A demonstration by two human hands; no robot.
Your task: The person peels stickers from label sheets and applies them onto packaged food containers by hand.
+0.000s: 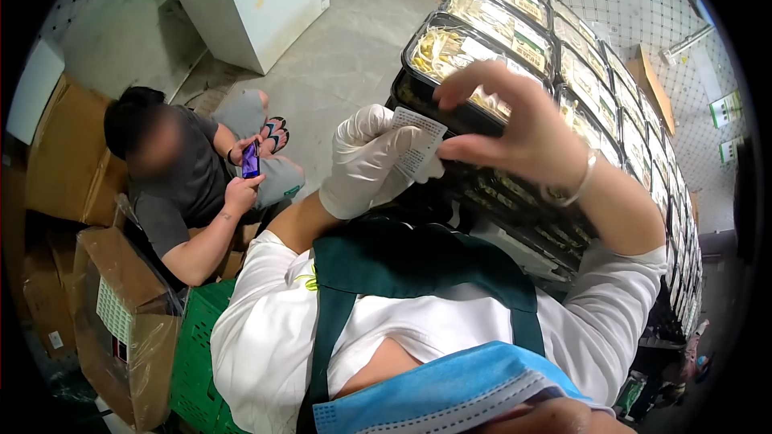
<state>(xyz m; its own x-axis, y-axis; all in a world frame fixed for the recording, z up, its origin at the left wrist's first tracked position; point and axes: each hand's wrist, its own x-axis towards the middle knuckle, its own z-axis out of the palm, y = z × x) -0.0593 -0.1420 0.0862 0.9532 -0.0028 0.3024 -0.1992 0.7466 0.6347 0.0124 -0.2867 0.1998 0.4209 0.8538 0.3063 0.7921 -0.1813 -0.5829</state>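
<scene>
My left hand [374, 162], in a white glove, grips a small printed label [419, 141] between thumb and fingers. My right hand [508, 122] is bare, with a bracelet at the wrist. Its fingers are curved and spread apart from the thumb; the thumb tip is beside the label's right edge, and I cannot tell whether it touches. Just beyond both hands, a black tray of bean sprouts [441, 53] with a clear lid tops the nearest stack, partly hidden by my right hand.
Several stacks of similar sprout trays [599, 84] extend along the right. At left a seated person [189, 169] holds a phone [251, 159]. A green crate [193, 366] and an open cardboard box [149, 345] stand lower left. A white chest freezer [261, 12] is at the back.
</scene>
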